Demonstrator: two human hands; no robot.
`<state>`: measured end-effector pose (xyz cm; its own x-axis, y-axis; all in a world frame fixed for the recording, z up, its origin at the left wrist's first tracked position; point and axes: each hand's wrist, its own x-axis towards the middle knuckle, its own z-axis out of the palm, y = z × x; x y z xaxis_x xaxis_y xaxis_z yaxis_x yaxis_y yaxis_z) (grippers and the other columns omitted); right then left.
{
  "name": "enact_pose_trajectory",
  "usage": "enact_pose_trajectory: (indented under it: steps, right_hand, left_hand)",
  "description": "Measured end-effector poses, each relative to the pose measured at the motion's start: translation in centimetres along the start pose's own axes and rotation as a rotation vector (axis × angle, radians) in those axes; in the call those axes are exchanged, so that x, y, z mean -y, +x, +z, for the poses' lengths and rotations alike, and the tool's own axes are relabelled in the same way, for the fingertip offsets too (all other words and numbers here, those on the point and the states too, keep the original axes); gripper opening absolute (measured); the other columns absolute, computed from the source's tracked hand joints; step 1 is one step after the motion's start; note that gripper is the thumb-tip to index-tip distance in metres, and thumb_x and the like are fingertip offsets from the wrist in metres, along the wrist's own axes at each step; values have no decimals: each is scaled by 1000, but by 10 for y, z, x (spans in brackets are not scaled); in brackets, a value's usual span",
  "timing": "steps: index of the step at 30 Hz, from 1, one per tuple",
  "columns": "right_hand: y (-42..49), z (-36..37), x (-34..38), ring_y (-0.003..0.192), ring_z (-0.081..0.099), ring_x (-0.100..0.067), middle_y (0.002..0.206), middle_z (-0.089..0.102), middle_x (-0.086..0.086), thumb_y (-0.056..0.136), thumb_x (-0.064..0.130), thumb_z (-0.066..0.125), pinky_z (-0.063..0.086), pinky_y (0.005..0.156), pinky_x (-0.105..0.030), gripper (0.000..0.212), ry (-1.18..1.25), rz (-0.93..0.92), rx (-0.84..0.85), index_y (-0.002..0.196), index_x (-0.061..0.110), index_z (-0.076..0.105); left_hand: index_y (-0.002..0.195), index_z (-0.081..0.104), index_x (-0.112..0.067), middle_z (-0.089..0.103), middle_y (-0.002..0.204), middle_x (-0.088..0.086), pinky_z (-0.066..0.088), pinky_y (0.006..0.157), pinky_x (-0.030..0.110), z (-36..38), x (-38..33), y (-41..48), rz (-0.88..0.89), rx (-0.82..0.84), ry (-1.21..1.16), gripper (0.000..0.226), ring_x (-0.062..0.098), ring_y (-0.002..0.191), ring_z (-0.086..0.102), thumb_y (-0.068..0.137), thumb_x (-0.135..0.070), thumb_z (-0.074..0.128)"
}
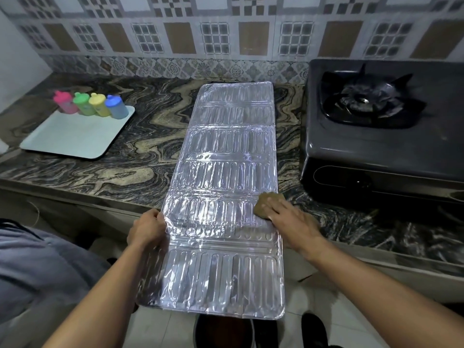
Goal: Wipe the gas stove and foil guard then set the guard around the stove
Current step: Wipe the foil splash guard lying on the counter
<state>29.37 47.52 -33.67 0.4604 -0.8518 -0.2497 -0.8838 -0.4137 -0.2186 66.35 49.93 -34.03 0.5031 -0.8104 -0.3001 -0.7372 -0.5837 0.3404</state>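
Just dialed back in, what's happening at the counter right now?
A person is wiping the foil guard, which lies flat on the counter with its near end hanging over the edge. The left hand grips the guard's left edge, while the right hand presses a brown cloth on its right edge. The stove sits to the right, with no guard around it yet.

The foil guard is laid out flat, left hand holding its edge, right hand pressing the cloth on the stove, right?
Not quite. In the head view the right hand presses the cloth on the foil guard, not on the stove. The left hand does hold the guard's edge.
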Motion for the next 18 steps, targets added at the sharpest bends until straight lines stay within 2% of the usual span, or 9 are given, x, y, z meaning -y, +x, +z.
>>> enact_pose_trajectory:
  steps: [3,5,7,9,11,13,14,16,18]
  right_hand:
    - [-6,-16,1,153,11,-27,167,13,-1,103,14,45,27,117,-40,57,-82,49,28,157,18,26]
    - [-7,-26,6,145,30,-32,159,33,-10,103,15,44,34,111,-41,42,-69,100,-11,145,11,46]
    - [-8,-40,12,125,53,-35,133,58,-16,100,8,44,45,98,-39,29,-89,168,-66,123,8,63]
    - [-4,-59,15,104,65,-36,110,67,-16,93,4,50,51,82,-36,24,-65,249,-44,109,9,67]
    - [3,-83,17,78,64,-30,89,65,-14,92,8,52,47,61,-28,14,196,345,32,92,9,66]
    - [10,-106,18,57,58,-19,67,61,-5,94,15,51,41,48,-22,23,672,430,97,73,11,58]
    - [13,-116,20,50,59,-16,59,62,-4,95,16,51,45,47,-20,25,959,470,162,72,11,57]
    - [13,-131,25,51,64,-18,64,68,-6,95,24,57,57,55,-24,19,1430,493,323,82,11,62]
    - [19,-132,27,63,67,-22,82,72,-11,88,32,71,59,71,-33,26,1536,406,434,97,7,68]
  left_hand:
    - [91,58,-26,65,108,17,42,83,40,0,-2,-1,-10,11,13,23,37,105,56,95,-38,38]
    - [93,59,-27,65,110,17,42,83,40,0,-3,-2,-22,25,14,23,37,104,56,95,-38,38]
    - [95,59,-26,64,109,17,43,84,41,0,-5,-3,-21,33,11,23,37,104,56,96,-37,39]
    - [98,62,-25,65,107,16,43,85,41,-2,-6,-6,-11,31,-1,23,38,104,56,95,-34,41]
    - [95,63,-23,65,100,14,45,84,40,-5,-6,-6,-7,46,-23,23,37,98,58,94,-32,42]
    - [84,63,-19,69,92,12,50,82,39,-10,-6,-5,-11,79,-34,25,35,90,61,93,-31,43]
    - [80,63,-17,70,89,12,51,81,39,-14,-7,-3,-10,94,-31,27,34,87,62,92,-30,44]
    - [77,64,-13,70,89,11,47,78,35,-19,-11,1,6,131,-2,30,31,87,63,95,-29,45]
    - [79,61,-14,65,89,8,41,74,30,-22,-15,5,25,179,27,29,25,82,58,99,-31,47]
